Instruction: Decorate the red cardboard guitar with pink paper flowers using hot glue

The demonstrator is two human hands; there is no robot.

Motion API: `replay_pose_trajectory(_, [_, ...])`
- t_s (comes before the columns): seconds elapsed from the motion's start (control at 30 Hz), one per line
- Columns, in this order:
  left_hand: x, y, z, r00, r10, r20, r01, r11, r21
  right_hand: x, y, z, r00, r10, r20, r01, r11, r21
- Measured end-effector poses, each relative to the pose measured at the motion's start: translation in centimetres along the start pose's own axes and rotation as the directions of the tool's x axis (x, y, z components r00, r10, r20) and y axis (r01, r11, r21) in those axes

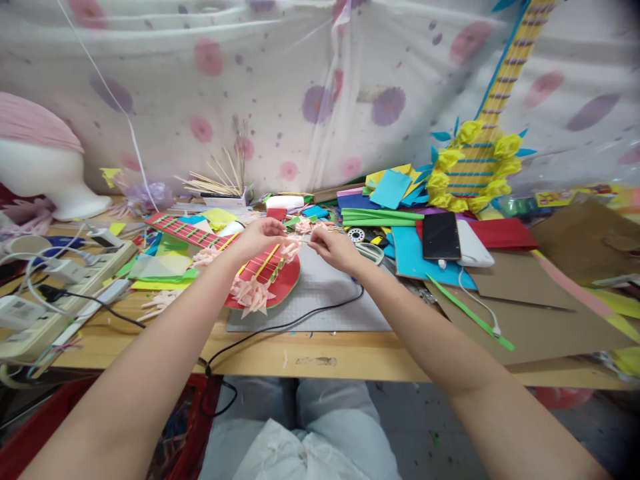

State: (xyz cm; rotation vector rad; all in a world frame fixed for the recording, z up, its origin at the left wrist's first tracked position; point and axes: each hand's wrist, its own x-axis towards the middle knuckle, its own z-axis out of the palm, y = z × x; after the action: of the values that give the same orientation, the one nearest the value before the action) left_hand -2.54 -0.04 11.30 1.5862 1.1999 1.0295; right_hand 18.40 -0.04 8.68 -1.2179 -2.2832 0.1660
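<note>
My left hand (260,235) and my right hand (334,247) meet above the grey cutting mat (320,300), fingers pinched together on a small pale pink paper flower piece (303,227) held between them. Just below the left hand lies a red paper guitar (280,283) with yellow strings and pink paper flowers (253,293) stuck around its body. Its neck runs up to the left. Both forearms reach in from the near edge of the wooden table (320,357).
A power strip (55,293) with plugs sits at left, and a black cable (280,327) crosses the mat. A phone (441,235), coloured foam sheets (390,190), brown cardboard (540,313), wooden sticks (220,180), a foam head (50,173) and a blue-yellow paper guitar (480,160) crowd the table.
</note>
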Motion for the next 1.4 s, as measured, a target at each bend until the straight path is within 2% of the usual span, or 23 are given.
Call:
replay_pose_trajectory(0.1, [-0.2,0.0,-0.2,0.997,0.065,0.048,-0.071,0.990,0.121,-0.1,0.0,0.2,0.999,-0.031,-0.017,0.031,0.999,-0.010])
replay_pose_trajectory(0.2, [-0.3,-0.2,-0.3,0.984,0.164,0.071,-0.178,0.944,0.277,0.0,-0.2,0.3,0.999,-0.049,-0.002,0.048,0.999,-0.018])
replay_pose_trajectory(0.37, [-0.5,0.1,-0.7,0.938,0.291,0.189,-0.346,0.739,0.579,0.0,-0.5,0.3,0.998,-0.059,0.022,0.060,0.998,-0.017])
replay_pose_trajectory(0.47, [-0.4,0.6,-0.8,0.923,0.293,0.250,-0.382,0.603,0.701,-0.1,-0.5,0.3,0.998,-0.061,0.034,0.061,0.998,-0.012])
replay_pose_trajectory(0.57, [-0.4,1.3,-0.6,0.925,0.266,0.270,-0.374,0.525,0.764,-0.3,-0.4,0.3,0.997,-0.062,0.036,0.062,0.998,-0.008])
replay_pose_trajectory(0.67, [-0.3,1.9,-0.2,0.944,0.217,0.247,-0.327,0.529,0.783,-0.5,-0.3,0.3,0.998,-0.054,0.037,0.055,0.998,-0.026])
replay_pose_trajectory(0.9, [0.4,2.5,0.0,0.961,0.157,0.227,-0.274,0.658,0.701,-0.7,-0.3,0.0,0.997,-0.039,0.069,0.042,0.998,-0.049])
replay_pose_trajectory(1.1, [0.8,2.7,-0.1,0.963,0.126,0.237,-0.260,0.651,0.713,-0.8,-0.5,-0.1,0.998,-0.041,0.049,0.041,0.999,-0.002])
replay_pose_trajectory(1.23, [0.5,2.9,-0.2,0.964,0.119,0.236,-0.251,0.691,0.678,-1.0,-0.8,-0.2,0.996,-0.083,-0.008,0.083,0.994,-0.068])
replay_pose_trajectory(1.33, [0.1,2.9,-0.4,0.954,0.134,0.268,-0.279,0.727,0.628,-1.0,-0.9,-0.2,0.991,-0.129,-0.031,0.125,0.986,-0.109])
replay_pose_trajectory(1.4, [-0.2,2.9,-0.5,0.937,0.168,0.306,-0.331,0.706,0.626,-1.0,-1.0,-0.3,0.988,-0.147,-0.038,0.141,0.982,-0.123])
